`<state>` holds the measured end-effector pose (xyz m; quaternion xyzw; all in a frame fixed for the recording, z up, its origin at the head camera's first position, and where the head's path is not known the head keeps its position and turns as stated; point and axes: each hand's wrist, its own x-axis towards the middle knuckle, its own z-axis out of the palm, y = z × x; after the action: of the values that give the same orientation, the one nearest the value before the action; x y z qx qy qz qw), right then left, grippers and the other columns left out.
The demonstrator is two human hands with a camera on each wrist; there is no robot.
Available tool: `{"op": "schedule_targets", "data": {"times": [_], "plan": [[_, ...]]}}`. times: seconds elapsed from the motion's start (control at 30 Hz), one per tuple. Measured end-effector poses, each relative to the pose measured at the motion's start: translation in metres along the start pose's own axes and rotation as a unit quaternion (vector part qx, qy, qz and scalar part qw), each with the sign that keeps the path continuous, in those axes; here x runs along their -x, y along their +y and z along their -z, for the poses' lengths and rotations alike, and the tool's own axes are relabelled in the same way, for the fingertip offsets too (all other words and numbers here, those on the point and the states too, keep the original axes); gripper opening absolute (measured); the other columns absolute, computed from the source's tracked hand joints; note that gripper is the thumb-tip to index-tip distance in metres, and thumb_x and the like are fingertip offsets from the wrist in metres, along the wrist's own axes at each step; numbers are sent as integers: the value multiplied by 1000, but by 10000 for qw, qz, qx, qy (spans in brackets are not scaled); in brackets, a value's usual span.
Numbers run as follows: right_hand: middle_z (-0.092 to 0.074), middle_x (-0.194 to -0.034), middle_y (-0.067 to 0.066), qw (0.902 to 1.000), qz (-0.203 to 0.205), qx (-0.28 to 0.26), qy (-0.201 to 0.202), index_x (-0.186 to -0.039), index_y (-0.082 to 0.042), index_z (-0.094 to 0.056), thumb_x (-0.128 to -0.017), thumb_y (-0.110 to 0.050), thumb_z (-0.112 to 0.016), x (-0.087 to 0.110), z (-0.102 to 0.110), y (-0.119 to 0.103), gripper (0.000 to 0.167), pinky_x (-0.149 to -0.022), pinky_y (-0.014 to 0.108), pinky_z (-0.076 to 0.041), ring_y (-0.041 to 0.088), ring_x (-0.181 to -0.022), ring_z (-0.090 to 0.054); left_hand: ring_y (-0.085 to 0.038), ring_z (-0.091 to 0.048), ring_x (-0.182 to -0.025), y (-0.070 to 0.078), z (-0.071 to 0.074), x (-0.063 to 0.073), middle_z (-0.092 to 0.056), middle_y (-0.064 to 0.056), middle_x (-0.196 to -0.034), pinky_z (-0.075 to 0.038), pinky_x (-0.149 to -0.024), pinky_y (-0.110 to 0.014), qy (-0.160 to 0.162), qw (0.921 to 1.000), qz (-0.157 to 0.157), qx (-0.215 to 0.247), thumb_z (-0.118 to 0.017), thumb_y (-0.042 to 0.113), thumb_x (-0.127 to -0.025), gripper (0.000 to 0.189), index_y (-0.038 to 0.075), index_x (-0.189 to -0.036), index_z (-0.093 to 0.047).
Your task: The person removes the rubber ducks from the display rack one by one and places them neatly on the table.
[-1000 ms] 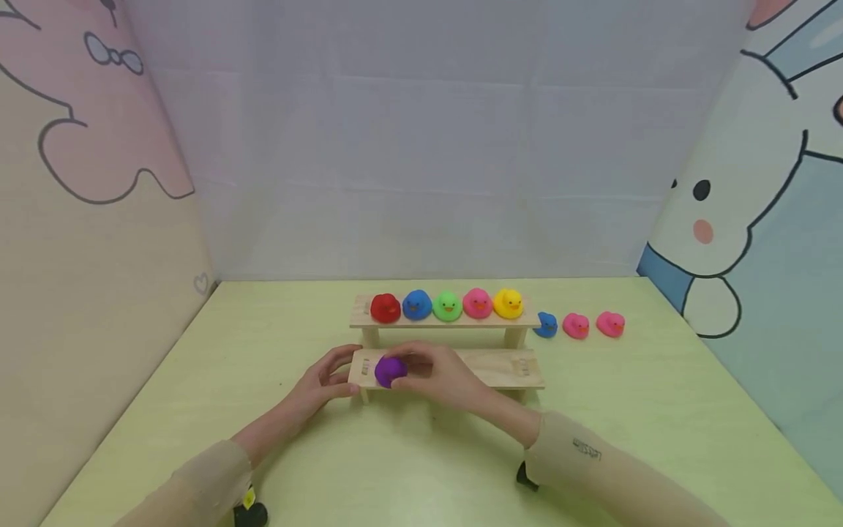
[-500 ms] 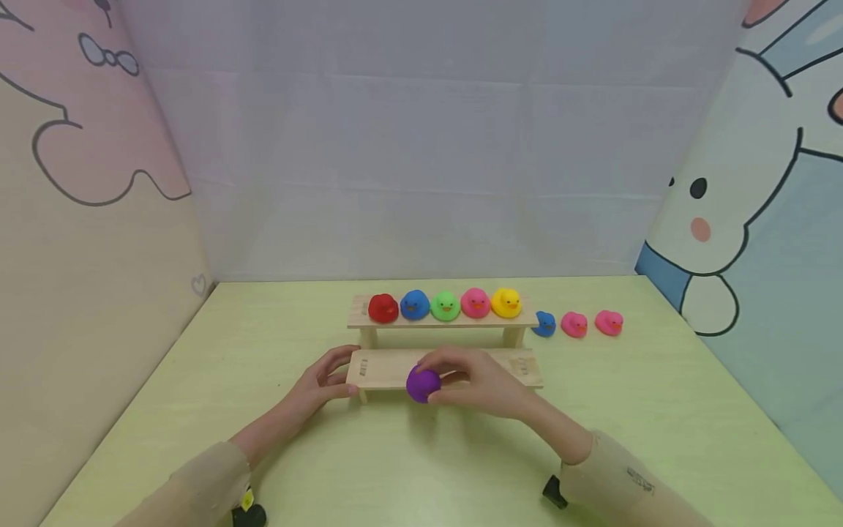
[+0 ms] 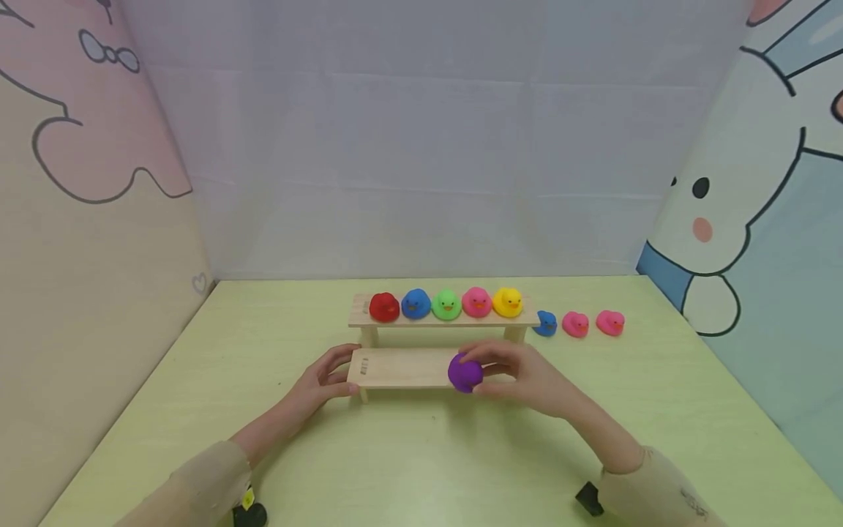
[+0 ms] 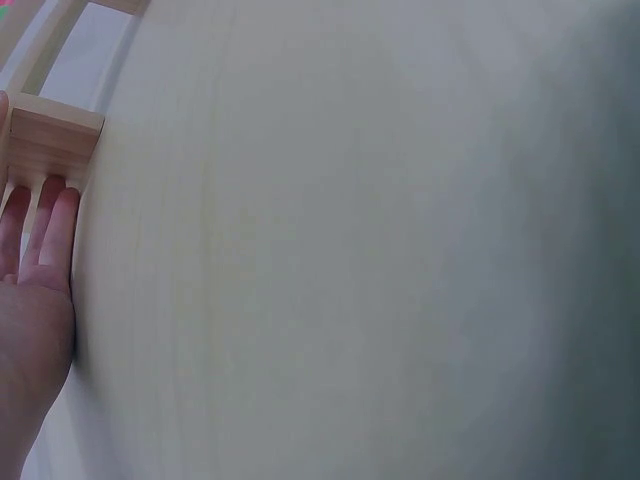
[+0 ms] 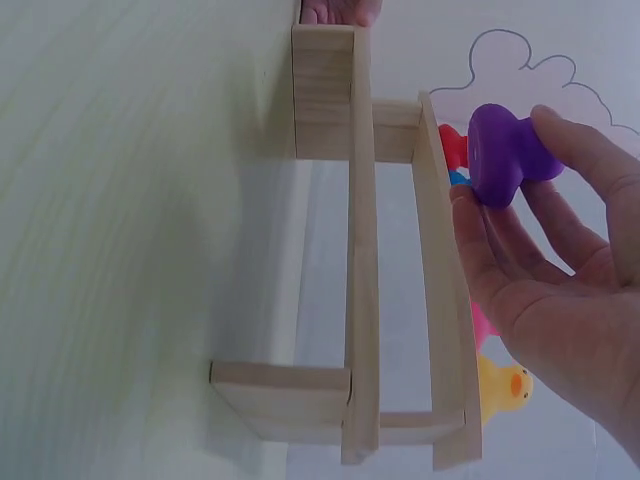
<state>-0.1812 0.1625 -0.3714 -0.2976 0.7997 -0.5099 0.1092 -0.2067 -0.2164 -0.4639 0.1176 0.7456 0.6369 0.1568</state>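
Right hand (image 3: 520, 373): the grip is clamping on the purple duck (image 3: 465, 372), thumb and fingertips pinching it. The purple duck is hanging clear above the lower shelf (image 3: 408, 368), nearer its right end; in the head view it is overlapping the front edge. Its base is facing downward; its beak is not showing clearly.

Left hand (image 3: 329, 375): this grip is standing apart, nearly straight fingers reaching the leg, the thumb resting at the lower shelf's front left corner. It appears to be bracing that end.

Upper shelf (image 3: 361, 304): a row of ducks (image 3: 446, 305) is standing on it, the middle three facing the table's (image 3: 395, 461) near edge. Three loose ducks (image 3: 576, 324) are sitting toward the table's far right corner.

Assessment: the step in hand appears to be positioning the purple duck over the lower shelf. Good practice would be centring its base between the front and back edges, lowering it level, and releasing only once it is bearing flat. The left hand should be steadying without shoving; a push could be jarring the row.
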Motion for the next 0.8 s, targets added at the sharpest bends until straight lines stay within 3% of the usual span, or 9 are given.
{"op": "schedule_targets", "data": {"times": [0.1,0.27,0.5,0.73,0.8], "plan": [[-61,-135,10,9999,-53,42,121,-122,-16,-65,-88,-18,-74,7,12,0,35,-95,21,-52,11,-114,-65,-29,-56,-131,0,0,0,-39,-13,-155,-47,-100,-29,25,10000,20,-19,-69,17,-92,66,20,-150,-36],[-60,-136,12,9992,-3,220,346,-122,-15,-65,-88,-14,-74,21,31,0,35,-95,29,-54,3,-111,-65,-33,-52,-135,1,-1,1,-40,-10,-155,-46,-104,-37,61,9999,81,-30,-69,20,-92,66,24,-149,-37],[-61,-135,13,9963,59,552,649,-120,-15,-65,-88,-13,-73,34,55,3,33,-93,19,-52,-1,-111,-63,-34,-51,-136,1,-1,1,-39,-9,-156,-44,-108,-44,74,9999,124,-17,-69,21,-92,66,24,-149,-36],[-59,-133,18,9932,-52,680,946,-121,-9,-64,-90,-12,-71,43,74,4,32,-88,17,-53,-4,-107,-64,-35,-51,-136,3,-1,1,-39,-9,-156,-44,-109,-45,61,9999,121,-40,-69,21,-92,66,24,-149,-36],[-59,-133,14,9924,-33,688,1022,-121,-8,-64,-90,-11,-70,45,79,6,31,-87,17,-54,-4,-106,-64,-35,-51,-136,3,-1,1,-39,-9,-156,-44,-109,-46,69,9999,126,-57,-69,21,-92,66,24,-149,-36]]}}
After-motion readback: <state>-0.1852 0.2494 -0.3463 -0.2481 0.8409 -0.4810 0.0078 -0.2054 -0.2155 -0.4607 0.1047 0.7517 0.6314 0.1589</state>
